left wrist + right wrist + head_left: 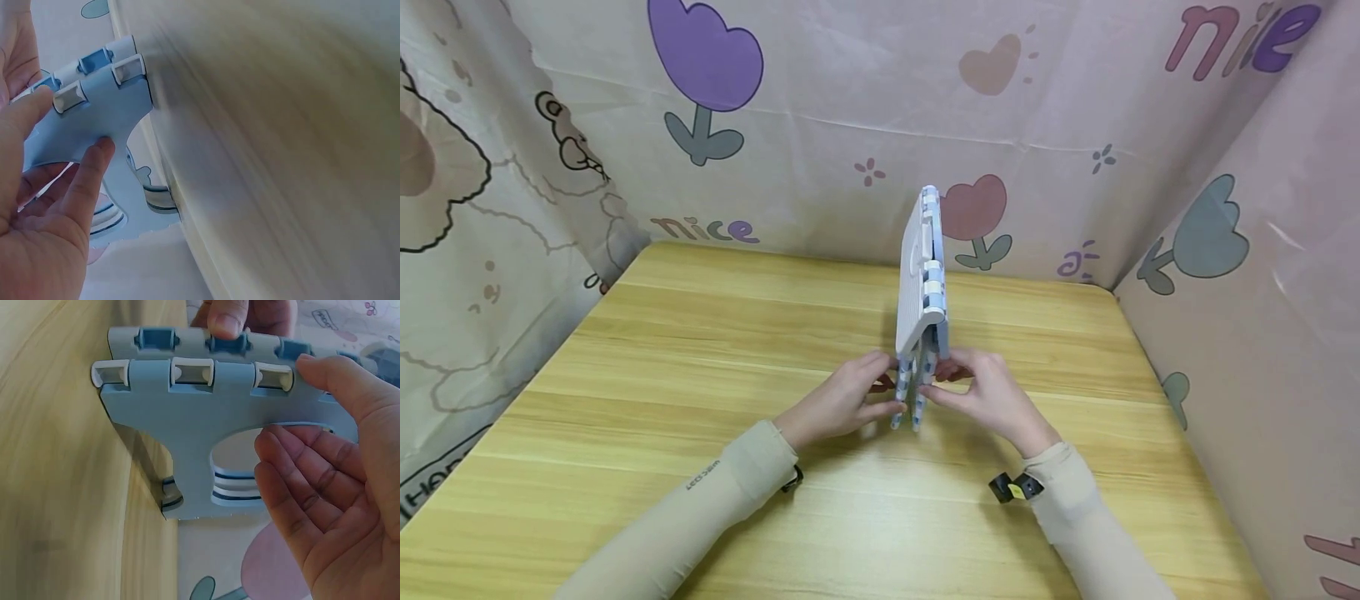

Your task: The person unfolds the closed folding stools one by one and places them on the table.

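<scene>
A folding stool of smooth white and pale-blue plastic, its white face finely ridged, stands on edge at the centre of the head frame on a wood-grained table. The left hand pinches one flat leg panel between thumb and fingers; the right hand, partly curled, grips the other along its notched edge.

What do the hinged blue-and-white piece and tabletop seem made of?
Hinged piece: probably plastic, satin finish, judging by smooth, evenly colored panels and clean-edged cutouts.
Tabletop: wood or wood-look laminate, slightly glossy, with streaked grain and soft reflection.
</scene>
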Motion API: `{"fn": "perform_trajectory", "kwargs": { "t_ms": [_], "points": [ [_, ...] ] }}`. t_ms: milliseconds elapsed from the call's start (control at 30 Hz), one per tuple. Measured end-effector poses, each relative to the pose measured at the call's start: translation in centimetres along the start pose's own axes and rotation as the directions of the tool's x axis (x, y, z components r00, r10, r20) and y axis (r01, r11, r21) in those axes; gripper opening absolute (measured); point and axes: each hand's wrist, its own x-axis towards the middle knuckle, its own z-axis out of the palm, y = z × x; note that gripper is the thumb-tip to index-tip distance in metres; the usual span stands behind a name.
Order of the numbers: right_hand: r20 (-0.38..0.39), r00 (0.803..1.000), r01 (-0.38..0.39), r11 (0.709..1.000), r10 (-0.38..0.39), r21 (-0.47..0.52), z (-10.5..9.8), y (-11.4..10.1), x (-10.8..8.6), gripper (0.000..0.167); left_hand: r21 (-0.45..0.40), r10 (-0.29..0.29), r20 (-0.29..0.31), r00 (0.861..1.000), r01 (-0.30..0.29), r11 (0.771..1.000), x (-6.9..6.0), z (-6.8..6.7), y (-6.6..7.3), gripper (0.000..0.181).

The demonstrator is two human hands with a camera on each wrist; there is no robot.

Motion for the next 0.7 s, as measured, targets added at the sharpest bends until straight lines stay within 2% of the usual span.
{"fn": "perform_trajectory", "kwargs": {
  "t_ms": [200, 467, 700],
  "points": [
    [-0.019, 1.000, -0.006, 1.000, 0.005, -0.025, -0.8, 0.8, -0.7, 0.029, 0.002, -0.004, 0.002, 1.000, 0.004, 1.000, -0.1, -0.1, -0.2, 0.044],
    [-0.021, 0.999, -0.038, 0.998, 0.037, -0.042, -1.8, 1.6, -1.4, 0.033, -0.004, -0.012, 0.005, 1.000, 0.012, 1.000, -0.4, -0.6, -0.2, 0.045],
    [-0.019, 1.000, -0.019, 0.998, 0.018, -0.056, -2.4, 2.1, -1.9, 0.028, 0.019, -0.012, 0.000, 1.000, 0.012, 1.000, -0.8, -0.9, -0.4, 0.047]
  ]
}}
